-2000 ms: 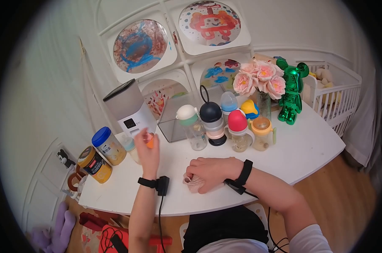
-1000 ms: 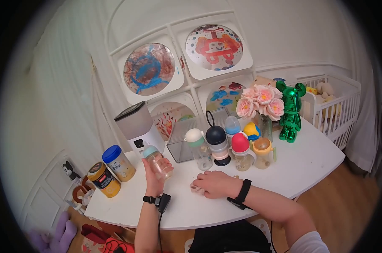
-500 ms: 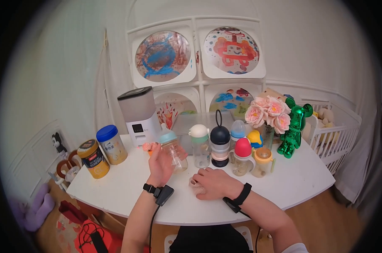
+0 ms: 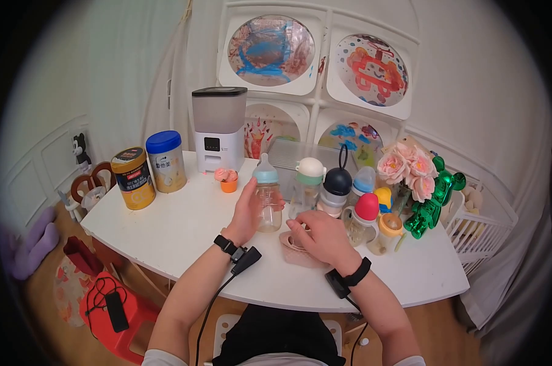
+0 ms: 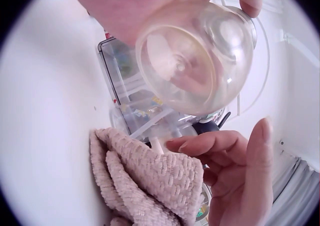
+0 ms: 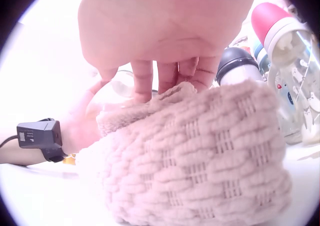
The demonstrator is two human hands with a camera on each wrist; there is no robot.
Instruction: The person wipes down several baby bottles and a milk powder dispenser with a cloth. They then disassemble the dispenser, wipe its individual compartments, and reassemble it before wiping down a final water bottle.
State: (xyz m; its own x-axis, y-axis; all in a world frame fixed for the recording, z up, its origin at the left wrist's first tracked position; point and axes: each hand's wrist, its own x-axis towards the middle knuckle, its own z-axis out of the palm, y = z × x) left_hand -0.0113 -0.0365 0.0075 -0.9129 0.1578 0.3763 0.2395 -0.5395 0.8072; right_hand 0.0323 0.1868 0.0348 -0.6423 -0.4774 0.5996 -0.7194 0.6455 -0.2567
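My left hand point(image 4: 245, 213) grips a clear baby bottle point(image 4: 268, 204) with a light-blue collar and a teat on top. The bottle stands upright in the head view, with fingertips showing round its far side. From the left wrist, the bottle's round bottom point(image 5: 180, 65) faces the camera. My right hand point(image 4: 324, 235) arches over a folded pink textured cloth point(image 4: 300, 253), close to the bottle. Its thumb is straight and spread from the index finger in the left wrist view. In the right wrist view, its fingers reach down behind the cloth's top edge point(image 6: 185, 90).
To the right stand several bottles, including a navy stacked container point(image 4: 337, 183) and a red-capped cup point(image 4: 366, 210). A small orange flowerpot point(image 4: 228, 183) sits before the white dispenser point(image 4: 218, 131). Two tins, one blue-lidded point(image 4: 166, 161), stand left. Pink flowers point(image 4: 410, 168) and a green bear figure point(image 4: 434, 195) are rightmost.
My left hand has picked up the baby bottle from beside the dispenser and brought it right and upright. My right hand, earlier bunched on the cloth, has lifted and loosened. The head view has turned.
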